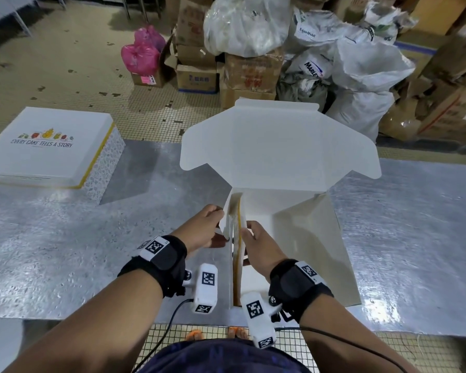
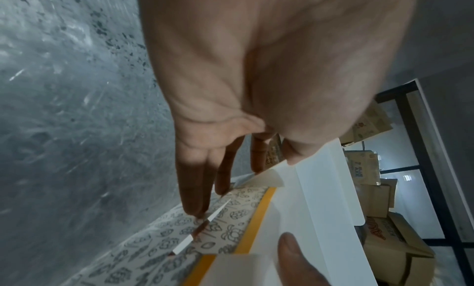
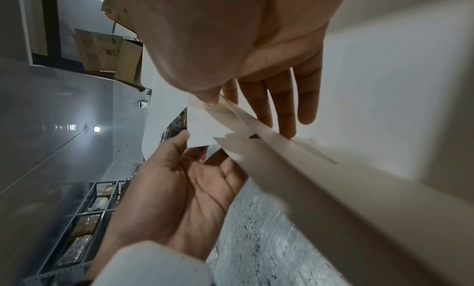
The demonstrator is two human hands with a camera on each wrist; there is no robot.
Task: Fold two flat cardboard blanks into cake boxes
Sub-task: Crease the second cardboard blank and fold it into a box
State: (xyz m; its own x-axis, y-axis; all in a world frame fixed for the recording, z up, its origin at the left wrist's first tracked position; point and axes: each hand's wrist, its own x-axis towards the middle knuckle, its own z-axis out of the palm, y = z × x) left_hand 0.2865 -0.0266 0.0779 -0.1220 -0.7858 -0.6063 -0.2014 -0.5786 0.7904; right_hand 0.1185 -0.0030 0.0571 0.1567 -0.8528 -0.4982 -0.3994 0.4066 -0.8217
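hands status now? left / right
Left hand: open, fingers straight against the box wall.
Right hand: pinching the top edge of that wall.

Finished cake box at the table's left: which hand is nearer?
Left. The left hand lies between the finished cake box and the right hand, which sits beyond the raised side wall.
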